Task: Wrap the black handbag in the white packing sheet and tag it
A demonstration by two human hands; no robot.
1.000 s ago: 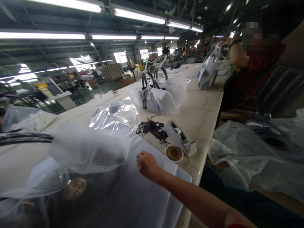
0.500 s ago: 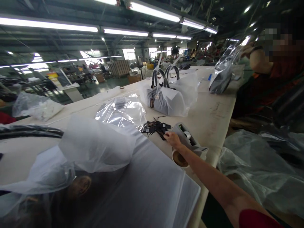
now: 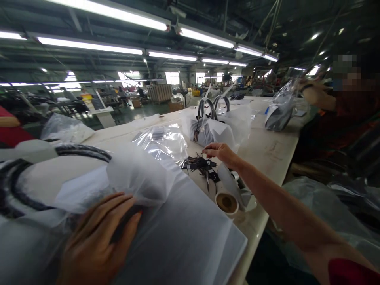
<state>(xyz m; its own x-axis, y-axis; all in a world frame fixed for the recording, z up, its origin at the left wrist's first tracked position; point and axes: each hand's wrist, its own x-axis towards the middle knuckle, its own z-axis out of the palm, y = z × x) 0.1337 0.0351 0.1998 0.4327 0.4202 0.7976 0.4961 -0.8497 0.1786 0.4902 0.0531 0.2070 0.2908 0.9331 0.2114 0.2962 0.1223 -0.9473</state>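
My left hand (image 3: 99, 237) lies flat with its fingers spread on a handbag wrapped in thin white tissue (image 3: 166, 237) at the near end of the table; the bag's black handles (image 3: 80, 151) curve up at the left. My right hand (image 3: 221, 152) reaches out over a pile of small black hang tags (image 3: 198, 163), its fingers pinched on one of them by its string. A grey tape dispenser (image 3: 234, 188) with a brown-cored tape roll (image 3: 227, 202) stands just under my right wrist.
Clear plastic bags (image 3: 162, 142) lie past the tags. Two wrapped handbags (image 3: 212, 128) stand farther along the cream table (image 3: 267, 152). At the far right a co-worker's hand (image 3: 310, 91) holds a bag in clear plastic (image 3: 279, 113). Crumpled plastic sheeting (image 3: 335, 206) lies off the table's right edge.
My right hand went from the near wrapped bag out to the tag pile and pinched a tag. My left hand came into view, flat on the wrapped bag. The view swung slightly right.
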